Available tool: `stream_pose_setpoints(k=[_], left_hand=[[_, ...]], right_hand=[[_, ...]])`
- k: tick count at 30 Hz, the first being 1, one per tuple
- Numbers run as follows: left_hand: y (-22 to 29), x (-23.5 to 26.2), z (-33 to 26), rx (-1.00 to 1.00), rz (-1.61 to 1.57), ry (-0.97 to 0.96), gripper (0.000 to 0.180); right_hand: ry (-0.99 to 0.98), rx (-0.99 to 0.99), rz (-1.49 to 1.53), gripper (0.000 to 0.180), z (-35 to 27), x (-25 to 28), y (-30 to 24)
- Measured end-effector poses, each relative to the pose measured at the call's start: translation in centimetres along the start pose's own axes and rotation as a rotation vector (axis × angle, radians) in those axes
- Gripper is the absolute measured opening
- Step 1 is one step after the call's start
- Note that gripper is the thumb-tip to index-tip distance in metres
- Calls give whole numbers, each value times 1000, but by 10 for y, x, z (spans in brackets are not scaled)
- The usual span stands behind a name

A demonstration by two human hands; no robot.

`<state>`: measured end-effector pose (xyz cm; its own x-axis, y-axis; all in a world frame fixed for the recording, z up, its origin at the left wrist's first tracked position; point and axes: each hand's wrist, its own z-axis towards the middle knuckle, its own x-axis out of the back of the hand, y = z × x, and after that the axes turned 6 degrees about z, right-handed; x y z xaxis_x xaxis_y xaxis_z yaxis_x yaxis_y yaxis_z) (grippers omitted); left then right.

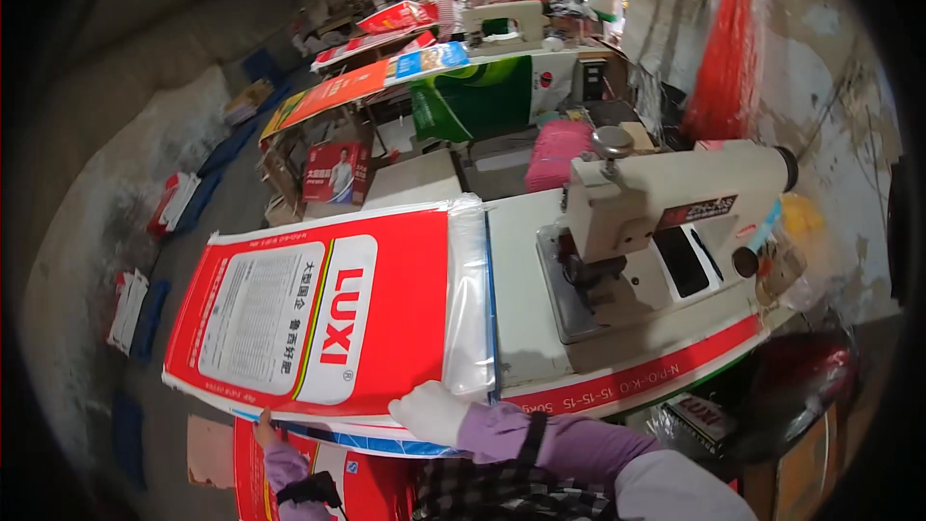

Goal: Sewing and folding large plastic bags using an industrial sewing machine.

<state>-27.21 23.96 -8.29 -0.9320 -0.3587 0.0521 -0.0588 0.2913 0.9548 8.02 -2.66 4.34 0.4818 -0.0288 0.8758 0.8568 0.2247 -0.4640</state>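
A large red-and-white printed woven sack (318,323) with a clear plastic liner lies flat at centre-left, on a white work table (526,299). Right of it stands a cream industrial sewing machine (666,203). The white-gloved right hand (429,412) presses the sack's lower edge, fingers curled; the left hand (264,427) pinches that edge at lower left.

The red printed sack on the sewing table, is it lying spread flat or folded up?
Spread flat: the red sack lies full length on the table, its printed face up and its clear liner end showing.

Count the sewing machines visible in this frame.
2. One cream sewing machine sits on the table right of the red sack; another stands far back. Others may be hidden.
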Motion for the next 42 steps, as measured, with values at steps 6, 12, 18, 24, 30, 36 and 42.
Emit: stream_pose_setpoints(k=[6, 12, 18, 24, 30, 36, 42], left_hand=[[-43, 24, 16, -86, -88, -56, 45], [-58, 26, 65, -376, 476, -19, 78], [25, -85, -78, -650, 1161, 231, 83], [-24, -149, -337, -1405, 1015, -918, 58], [-72, -198, -334, -1438, 1224, -1044, 35], [-48, -196, -312, -768, 603, -1314, 14], [-39, -180, -313, -587, 494, -1320, 10]], right_hand=[[283, -10, -92, 9, -115, -30, 23], [592, -122, -47, 26, -134, -82, -6], [617, -266, -99, 41, -132, -75, -5], [453, -166, 133, 19, -173, -72, -32], [461, -281, 296, 9, -215, -35, -31], [591, -601, 523, 38, -207, -23, 23], [604, -761, 535, 46, -111, -66, 58]])
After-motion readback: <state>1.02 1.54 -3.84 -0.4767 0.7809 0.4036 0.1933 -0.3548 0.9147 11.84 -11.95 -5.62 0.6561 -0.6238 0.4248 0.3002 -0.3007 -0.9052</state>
